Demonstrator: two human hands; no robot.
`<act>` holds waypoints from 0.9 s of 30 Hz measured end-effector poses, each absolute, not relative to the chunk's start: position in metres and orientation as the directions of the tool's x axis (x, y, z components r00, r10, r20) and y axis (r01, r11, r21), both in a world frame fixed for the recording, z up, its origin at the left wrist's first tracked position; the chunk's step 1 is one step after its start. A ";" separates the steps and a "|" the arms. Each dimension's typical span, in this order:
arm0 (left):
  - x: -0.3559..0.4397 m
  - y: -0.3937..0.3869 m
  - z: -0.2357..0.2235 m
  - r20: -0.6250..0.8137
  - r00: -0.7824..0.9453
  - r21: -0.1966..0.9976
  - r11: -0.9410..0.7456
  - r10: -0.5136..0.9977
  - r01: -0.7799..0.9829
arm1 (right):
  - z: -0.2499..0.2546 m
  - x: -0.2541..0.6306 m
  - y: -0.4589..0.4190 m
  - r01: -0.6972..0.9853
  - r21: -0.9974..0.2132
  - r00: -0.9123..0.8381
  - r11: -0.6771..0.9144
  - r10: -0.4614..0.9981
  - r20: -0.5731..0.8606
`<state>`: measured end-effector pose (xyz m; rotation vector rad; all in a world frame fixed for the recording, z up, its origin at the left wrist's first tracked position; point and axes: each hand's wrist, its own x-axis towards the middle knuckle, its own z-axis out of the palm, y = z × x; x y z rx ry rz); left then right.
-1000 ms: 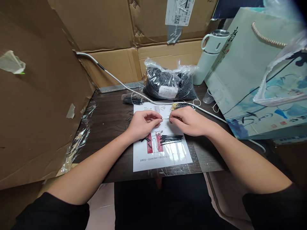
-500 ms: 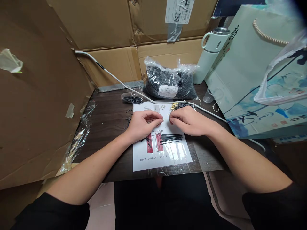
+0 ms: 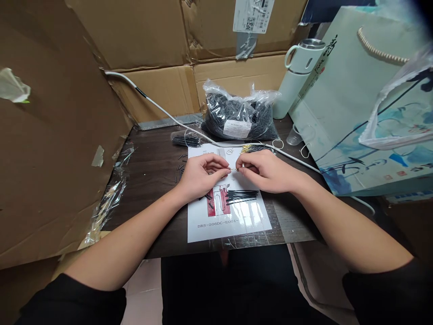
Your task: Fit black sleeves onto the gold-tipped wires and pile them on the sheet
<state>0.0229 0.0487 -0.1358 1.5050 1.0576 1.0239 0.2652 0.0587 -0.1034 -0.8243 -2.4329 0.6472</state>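
Observation:
My left hand (image 3: 203, 176) and my right hand (image 3: 269, 171) meet above a printed sheet (image 3: 230, 230), each closed in a fingertip pinch. Between the fingertips shows a thin gold-coloured pin (image 3: 233, 169); most of it is hidden by the fingers. Just beyond my right hand lies a bundle of black wires with yellow ends (image 3: 252, 148). Below the hands, several black wires (image 3: 242, 196) lie side by side on the sheet. Short black tubes (image 3: 211, 205) rest on its red picture, and more short black pieces (image 3: 179, 168) are scattered left of my left hand.
At the back sits a clear bag full of black parts (image 3: 238, 110). A wrapped black bundle (image 3: 186, 140) lies left of it. A white cable (image 3: 169, 116) crosses the table. On the right stand a pale flask (image 3: 297, 74) and a large paper bag (image 3: 358, 104). Cardboard walls (image 3: 145, 36) surround the table.
My right fingertips have shifted slightly left, closer to my left fingertips, so less of the pin shows between them. My left hand has barely moved.

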 end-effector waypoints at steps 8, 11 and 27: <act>0.025 0.048 -0.131 -0.012 0.230 0.998 -0.001 0.973 0.055 | -0.105 0.265 0.058 0.379 -0.480 -0.709 0.791 0.582 0.399; 0.026 0.048 -0.128 -0.073 0.243 0.997 0.069 0.967 0.027 | -0.105 0.266 0.059 0.367 -0.458 -0.706 0.810 0.563 0.430; 0.024 0.049 -0.125 -0.077 0.343 0.996 0.090 0.936 -0.020 | -0.102 0.268 0.057 0.366 -0.450 -0.672 0.814 0.566 0.477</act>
